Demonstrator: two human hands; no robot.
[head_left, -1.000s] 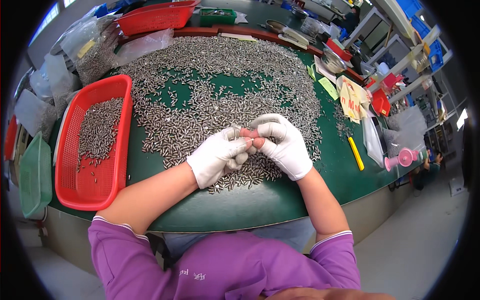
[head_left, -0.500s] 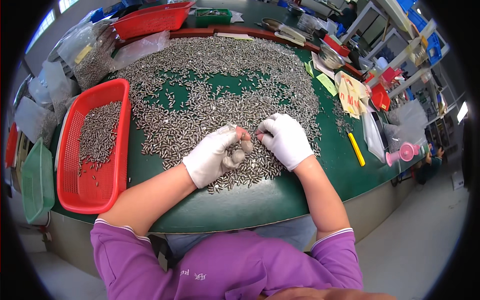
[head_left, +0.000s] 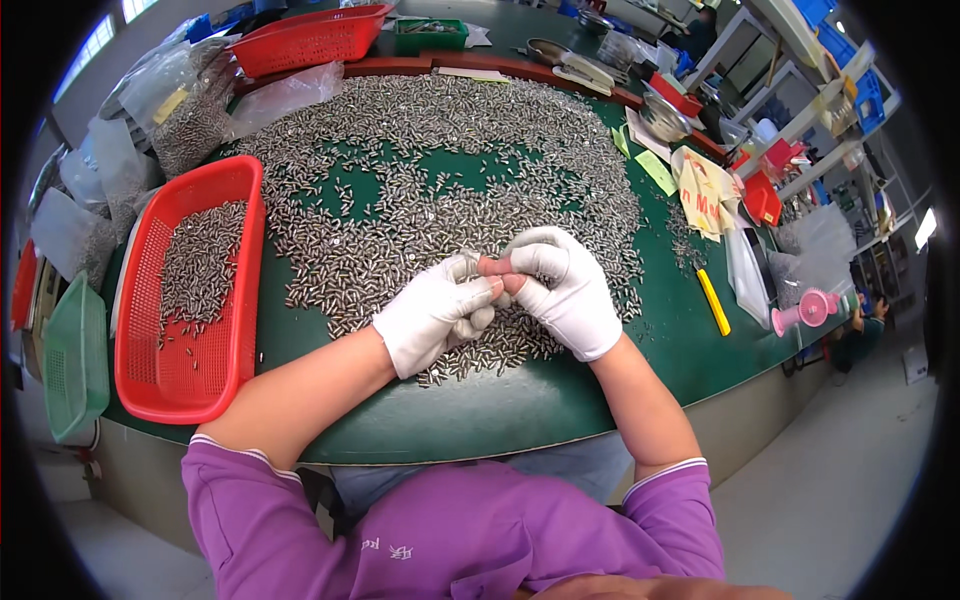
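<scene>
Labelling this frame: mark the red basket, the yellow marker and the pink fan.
red basket point(head_left: 253, 262), head view, right rim.
yellow marker point(head_left: 713, 301), head view, mid-barrel.
pink fan point(head_left: 812, 307), head view, round head.

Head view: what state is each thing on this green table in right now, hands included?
Left hand: gloved, fingertips meeting the right hand's.
Right hand: gloved, pinching at the left hand's fingertips; the piece between them is too small to tell.
Small metal parts: spread loose over the table.
Red basket: partly filled with parts.
Green basket: contents unclear.
Yellow marker: lying flat.
</scene>
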